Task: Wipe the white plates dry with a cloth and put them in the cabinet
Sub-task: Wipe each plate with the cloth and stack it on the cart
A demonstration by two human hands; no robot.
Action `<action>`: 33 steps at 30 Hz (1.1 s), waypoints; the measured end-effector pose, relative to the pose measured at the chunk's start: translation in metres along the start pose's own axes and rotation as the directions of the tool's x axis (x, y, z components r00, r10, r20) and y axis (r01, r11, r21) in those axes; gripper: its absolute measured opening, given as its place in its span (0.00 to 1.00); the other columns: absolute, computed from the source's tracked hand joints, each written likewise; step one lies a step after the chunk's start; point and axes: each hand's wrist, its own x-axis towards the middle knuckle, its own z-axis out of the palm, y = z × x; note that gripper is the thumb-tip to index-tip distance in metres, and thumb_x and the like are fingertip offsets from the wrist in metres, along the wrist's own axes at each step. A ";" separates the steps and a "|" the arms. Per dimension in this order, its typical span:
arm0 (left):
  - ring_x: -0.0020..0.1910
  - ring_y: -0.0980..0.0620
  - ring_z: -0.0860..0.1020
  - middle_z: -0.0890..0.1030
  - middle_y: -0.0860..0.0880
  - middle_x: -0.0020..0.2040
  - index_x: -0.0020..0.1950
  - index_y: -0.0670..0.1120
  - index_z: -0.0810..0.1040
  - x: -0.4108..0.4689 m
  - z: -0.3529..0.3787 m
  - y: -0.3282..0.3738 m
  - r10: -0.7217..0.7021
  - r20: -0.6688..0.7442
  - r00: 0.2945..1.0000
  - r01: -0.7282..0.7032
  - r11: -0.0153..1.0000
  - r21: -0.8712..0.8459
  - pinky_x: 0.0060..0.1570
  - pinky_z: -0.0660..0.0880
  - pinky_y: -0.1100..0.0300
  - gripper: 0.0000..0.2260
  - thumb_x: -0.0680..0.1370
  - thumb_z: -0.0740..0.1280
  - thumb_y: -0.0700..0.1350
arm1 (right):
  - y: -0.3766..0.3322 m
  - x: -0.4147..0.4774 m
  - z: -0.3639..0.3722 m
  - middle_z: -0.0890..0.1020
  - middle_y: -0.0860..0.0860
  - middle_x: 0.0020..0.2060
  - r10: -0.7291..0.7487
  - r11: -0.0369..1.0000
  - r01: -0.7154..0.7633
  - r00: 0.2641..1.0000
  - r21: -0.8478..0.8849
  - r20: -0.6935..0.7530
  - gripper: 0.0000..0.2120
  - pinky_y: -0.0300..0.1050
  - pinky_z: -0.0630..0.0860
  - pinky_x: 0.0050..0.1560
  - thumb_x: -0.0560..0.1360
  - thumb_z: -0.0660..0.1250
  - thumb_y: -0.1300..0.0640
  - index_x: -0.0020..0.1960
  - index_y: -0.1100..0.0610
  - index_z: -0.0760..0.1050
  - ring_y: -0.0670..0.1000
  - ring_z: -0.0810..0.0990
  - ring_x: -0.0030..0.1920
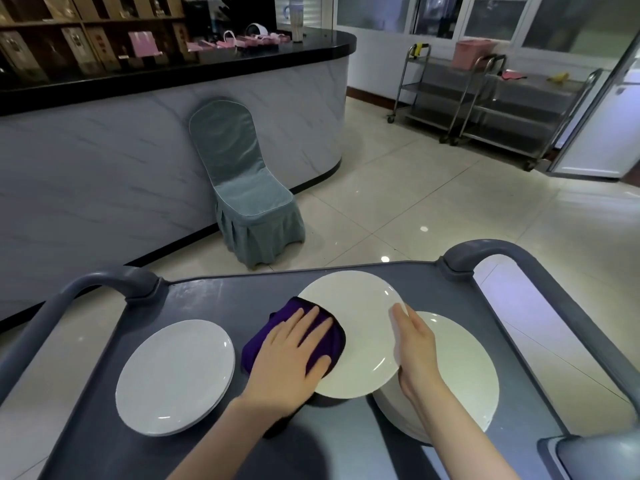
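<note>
A white plate (360, 327) is held tilted above the grey cart top (207, 292). My right hand (414, 344) grips its right rim, thumb on the upper face. My left hand (289, 355) lies flat with straight fingers on a purple cloth (327, 336), pressing it against the plate's left part. Below the held plate, on the right, is a stack of white plates (460, 372). A smaller stack of white plates (175, 375) sits on the cart's left side.
The cart has raised grey handles at the left (104, 278) and right (491, 252). A covered chair (242, 188) stands by a marble-fronted counter (104, 161). Steel trolleys (485, 98) are at the far right on the tiled floor.
</note>
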 end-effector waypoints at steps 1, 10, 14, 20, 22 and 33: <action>0.79 0.51 0.54 0.55 0.56 0.79 0.78 0.57 0.60 -0.007 0.001 0.006 0.043 0.008 0.999 -0.043 0.999 -0.021 0.76 0.46 0.56 0.24 0.81 0.58 0.53 | -0.001 0.002 -0.001 0.86 0.49 0.41 -0.005 1.000 0.005 1.000 0.000 -0.008 0.14 0.41 0.80 0.39 0.81 0.62 0.57 0.43 0.51 0.84 0.48 0.84 0.39; 0.76 0.59 0.32 0.37 0.63 0.78 0.77 0.65 0.39 0.021 0.009 0.028 0.235 0.109 0.966 -0.237 0.972 0.004 0.75 0.37 0.56 0.24 0.82 0.44 0.58 | 0.006 -0.012 0.012 0.87 0.56 0.47 0.017 0.998 -0.021 0.998 0.054 0.067 0.11 0.47 0.79 0.48 0.82 0.63 0.58 0.50 0.58 0.84 0.53 0.86 0.48; 0.74 0.58 0.31 0.33 0.61 0.76 0.79 0.62 0.41 0.045 0.001 -0.003 0.038 0.058 0.998 -0.046 0.987 0.157 0.77 0.40 0.47 0.25 0.83 0.45 0.58 | 0.006 -0.013 0.014 0.86 0.49 0.38 -0.022 1.000 0.022 0.997 -0.006 0.075 0.15 0.37 0.79 0.36 0.81 0.63 0.58 0.41 0.52 0.85 0.47 0.84 0.38; 0.78 0.54 0.37 0.41 0.60 0.79 0.79 0.62 0.43 0.006 0.003 -0.017 0.084 0.138 0.987 -0.100 0.989 0.109 0.76 0.34 0.51 0.25 0.81 0.43 0.57 | -0.013 0.001 -0.003 0.86 0.49 0.39 -0.049 0.998 0.050 0.999 0.045 -0.019 0.14 0.45 0.78 0.43 0.81 0.64 0.58 0.41 0.52 0.85 0.48 0.83 0.39; 0.79 0.49 0.52 0.54 0.56 0.80 0.79 0.58 0.56 -0.012 0.010 0.000 0.180 0.127 0.975 -0.197 0.970 0.144 0.74 0.45 0.48 0.26 0.80 0.51 0.53 | -0.014 0.004 -0.005 0.86 0.50 0.41 -0.043 0.997 0.045 0.999 0.067 -0.032 0.12 0.44 0.78 0.44 0.81 0.64 0.58 0.43 0.54 0.84 0.50 0.83 0.41; 0.76 0.58 0.32 0.34 0.60 0.78 0.80 0.59 0.41 0.043 -0.006 0.018 0.097 0.031 0.995 -0.100 0.987 0.122 0.76 0.40 0.52 0.25 0.83 0.44 0.57 | -0.001 -0.016 0.010 0.85 0.54 0.45 0.012 1.000 -0.010 0.994 -0.016 0.113 0.12 0.48 0.75 0.50 0.81 0.63 0.57 0.48 0.63 0.82 0.54 0.81 0.45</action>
